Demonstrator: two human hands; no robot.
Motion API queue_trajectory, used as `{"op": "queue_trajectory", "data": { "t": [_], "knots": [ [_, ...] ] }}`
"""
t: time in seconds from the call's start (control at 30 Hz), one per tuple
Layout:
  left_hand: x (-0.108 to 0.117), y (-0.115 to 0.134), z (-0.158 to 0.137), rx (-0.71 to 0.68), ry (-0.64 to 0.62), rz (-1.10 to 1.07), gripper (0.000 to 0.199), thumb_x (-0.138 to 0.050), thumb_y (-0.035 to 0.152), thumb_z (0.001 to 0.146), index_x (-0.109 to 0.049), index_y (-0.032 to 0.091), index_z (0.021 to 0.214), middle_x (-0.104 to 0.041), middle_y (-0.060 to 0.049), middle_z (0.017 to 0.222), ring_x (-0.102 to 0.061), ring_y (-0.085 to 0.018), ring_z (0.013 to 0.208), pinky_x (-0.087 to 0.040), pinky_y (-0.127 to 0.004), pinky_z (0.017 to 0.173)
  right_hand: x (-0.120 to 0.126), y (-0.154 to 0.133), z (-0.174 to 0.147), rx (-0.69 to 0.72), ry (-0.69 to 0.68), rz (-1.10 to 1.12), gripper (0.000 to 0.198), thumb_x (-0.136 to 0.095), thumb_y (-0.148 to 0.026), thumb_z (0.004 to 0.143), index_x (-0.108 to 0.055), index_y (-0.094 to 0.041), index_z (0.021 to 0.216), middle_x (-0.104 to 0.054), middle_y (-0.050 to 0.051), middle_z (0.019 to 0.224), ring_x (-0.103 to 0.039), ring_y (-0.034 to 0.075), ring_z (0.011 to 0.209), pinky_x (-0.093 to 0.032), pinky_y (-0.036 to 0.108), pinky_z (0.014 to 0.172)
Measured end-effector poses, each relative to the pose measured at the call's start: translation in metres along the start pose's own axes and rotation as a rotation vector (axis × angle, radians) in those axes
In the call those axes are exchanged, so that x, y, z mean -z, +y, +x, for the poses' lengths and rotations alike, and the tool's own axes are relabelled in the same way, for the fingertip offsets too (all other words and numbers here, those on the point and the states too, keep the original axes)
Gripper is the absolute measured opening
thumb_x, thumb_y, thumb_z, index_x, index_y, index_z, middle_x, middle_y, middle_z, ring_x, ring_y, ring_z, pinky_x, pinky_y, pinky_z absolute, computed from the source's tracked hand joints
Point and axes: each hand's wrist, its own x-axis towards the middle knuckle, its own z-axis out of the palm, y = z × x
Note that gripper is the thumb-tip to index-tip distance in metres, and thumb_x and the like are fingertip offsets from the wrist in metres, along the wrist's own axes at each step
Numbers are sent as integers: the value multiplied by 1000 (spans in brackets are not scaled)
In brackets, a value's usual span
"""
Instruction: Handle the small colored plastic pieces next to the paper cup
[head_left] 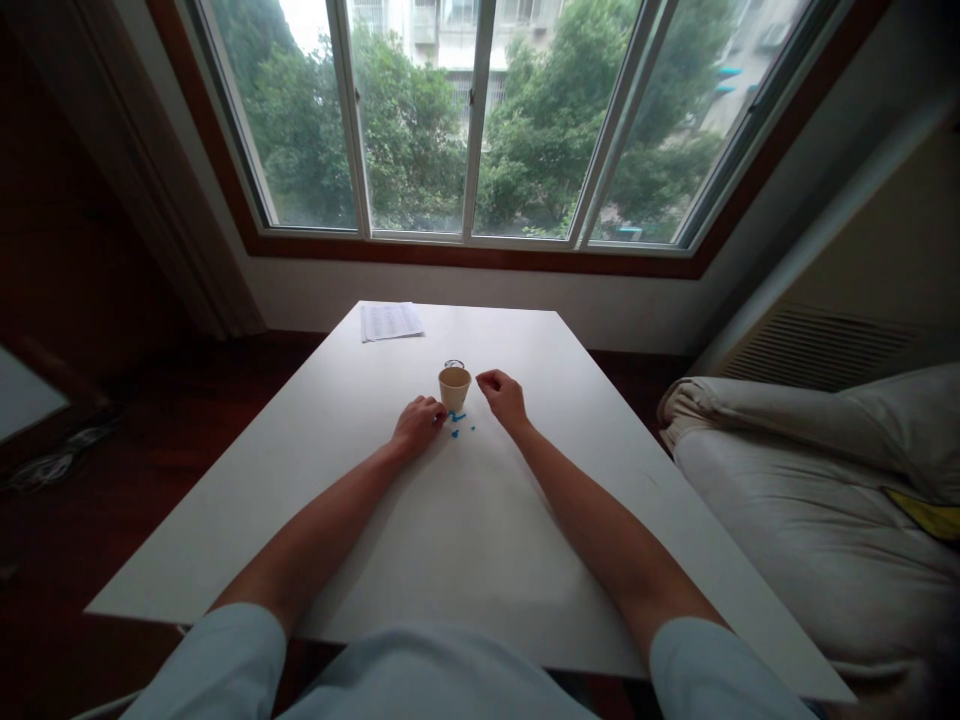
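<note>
A tan paper cup stands upright on the white table. Several small blue pieces lie on the tabletop just in front of it, too small to name. My left hand rests to the left of the cup, fingers curled together beside the nearest blue pieces; what they hold, if anything, is hidden. To the right of the cup is my right hand, its fingertips pinched together near the rim but apart from it. Whether something sits in that pinch cannot be made out.
Behind the cup lies a small dark looped thing. Printed paper sheets lie at the table's far left corner. Windows are beyond the far edge. To the right is a bed or couch with pale covers.
</note>
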Motion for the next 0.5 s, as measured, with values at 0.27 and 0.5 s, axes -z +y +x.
{"op": "queue_trajectory", "data": {
  "t": [0.27,0.5],
  "knots": [
    [-2,-1,1,2,6,1,18,-54,23,92,-72,22,89,-67,-5,92,-56,-20,91,-46,-34,84,-13,-31,11,78,-19,18,30,-51,-36,89,-71,-18,102,-71,6,102,-63,16,89,-51,27,83],
    [-2,-2,1,-5,13,-38,17,-54,22,92,-71,22,88,-67,-5,91,-56,-20,90,-46,-33,83,-8,-8,11,16,90,60,34,-47,-36,90,-68,-17,108,-72,8,103,-64,17,91,-51,29,86]
  ]
}}
